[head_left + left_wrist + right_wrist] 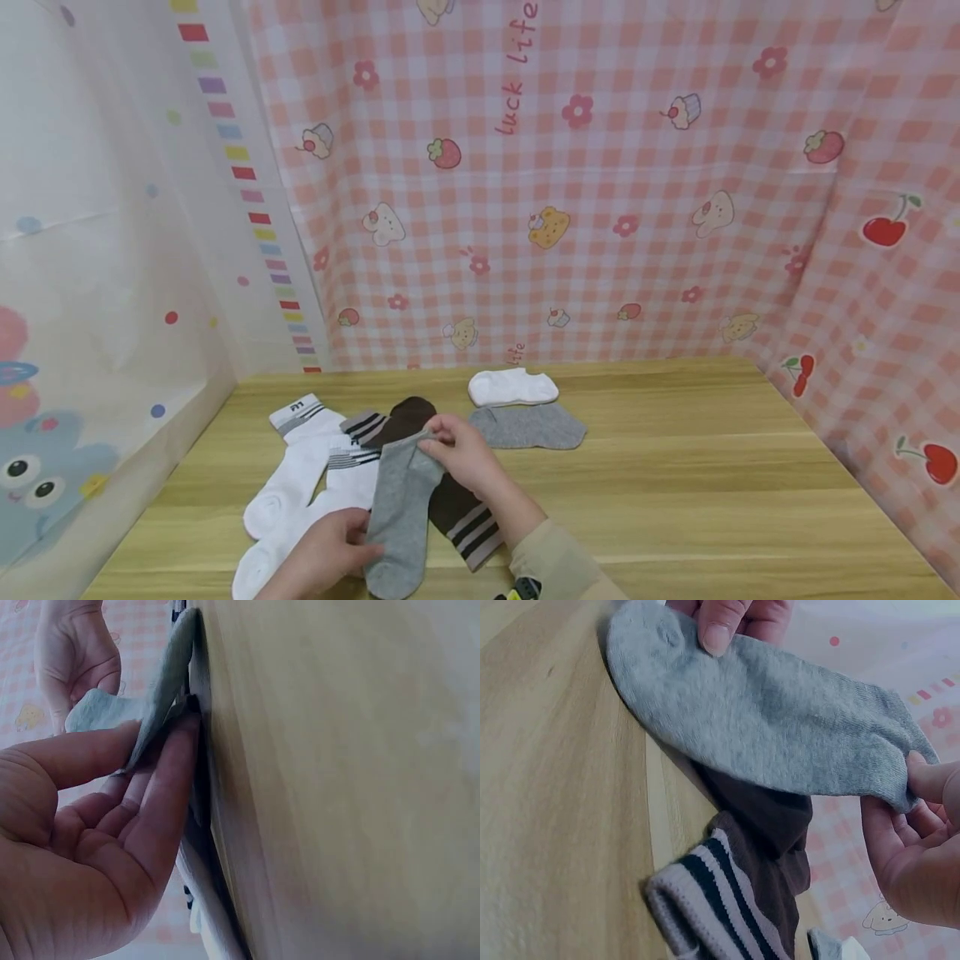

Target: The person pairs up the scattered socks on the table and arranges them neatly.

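Note:
A grey ankle sock (405,508) is stretched between both hands, above a pile of other socks. My right hand (467,454) pinches its cuff, thumb in front and fingers behind, as the right wrist view also shows. Lower down, near the toe, my left hand (330,546) holds the sock's edge between thumb and fingers (161,802). Beneath it lie brown socks (761,862) with black-and-grey striped cuffs, partly hidden by the grey sock. White socks (292,479) with dark stripes lie to the left of it, overlapping one another.
Farther back on the wooden table (675,467) lie a low white sock (512,388) and a second grey sock (528,427), side by side. Pink checked cloth (570,275) hangs behind the table, and a pale printed curtain (112,275) stands at the left.

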Available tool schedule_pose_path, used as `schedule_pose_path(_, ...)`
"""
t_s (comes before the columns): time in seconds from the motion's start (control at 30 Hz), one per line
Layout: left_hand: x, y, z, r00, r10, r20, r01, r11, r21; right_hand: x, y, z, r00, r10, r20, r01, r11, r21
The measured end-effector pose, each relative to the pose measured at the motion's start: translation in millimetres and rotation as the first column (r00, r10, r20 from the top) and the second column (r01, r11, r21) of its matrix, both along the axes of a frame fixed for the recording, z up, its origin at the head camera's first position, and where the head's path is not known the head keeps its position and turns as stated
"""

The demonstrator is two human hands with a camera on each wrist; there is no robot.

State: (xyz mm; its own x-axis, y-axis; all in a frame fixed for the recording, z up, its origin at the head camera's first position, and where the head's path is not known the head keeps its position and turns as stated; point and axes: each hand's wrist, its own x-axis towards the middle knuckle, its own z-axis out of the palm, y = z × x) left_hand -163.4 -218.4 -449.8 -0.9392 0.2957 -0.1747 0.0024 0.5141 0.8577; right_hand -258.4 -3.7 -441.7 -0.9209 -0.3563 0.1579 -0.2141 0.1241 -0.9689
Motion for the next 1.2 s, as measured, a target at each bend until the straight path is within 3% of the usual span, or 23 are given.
schedule_pose_path(0.17, 0.6, 2.7, 3.5, 0.997, 0.069, -0.036, -0.071, 0.995, -0.071, -1.3, 4.2, -1.3, 1.000, 0.003, 0.024, -0.002, 0.999, -0.050)
schedule_pose_path(0.23, 0.9, 3.3, 5.6, 0.992, 0.092, -0.085, -0.101, 0.988, -0.118, -1.5, 6.4, -0.3, 0.999, 0.000, 0.038, 0.003, 0.998, -0.069)
schedule_pose_path(0.37, 1.2, 1.9, 8.2, 0.973, 0.130, -0.192, -0.161, 0.975, -0.156, -2.8, 10.2, 0.8, 0.997, -0.024, 0.068, 0.031, 0.994, -0.102)
schedule_pose_path(0.5, 0.3, -0.5, 9.5, 0.952, 0.151, -0.266, -0.190, 0.973, -0.128, -4.8, 12.8, -0.7, 0.995, -0.037, 0.091, 0.050, 0.988, -0.148)
schedule_pose_path(0.73, -2.7, 2.5, 18.4, 0.928, 0.260, -0.268, -0.298, 0.948, -0.110, -2.8, 22.1, 5.3, 0.998, -0.048, 0.051, 0.053, 0.992, -0.113)
schedule_pose_path(0.9, -3.7, 4.4, 24.8, 0.901, 0.326, -0.287, -0.351, 0.935, -0.040, -2.5, 29.4, 7.9, 0.998, -0.062, 0.025, 0.064, 0.994, -0.088)
schedule_pose_path(1.07, -7.1, 3.1, 28.7, 0.875, 0.360, -0.323, -0.386, 0.922, -0.018, -3.7, 34.1, 7.9, 0.997, -0.072, 0.024, 0.074, 0.993, -0.092)
schedule_pose_path(1.2, -10.4, 2.5, 32.6, 0.868, 0.371, -0.330, -0.398, 0.917, -0.017, -4.2, 36.5, 7.3, 0.996, -0.078, 0.049, 0.083, 0.990, -0.116)
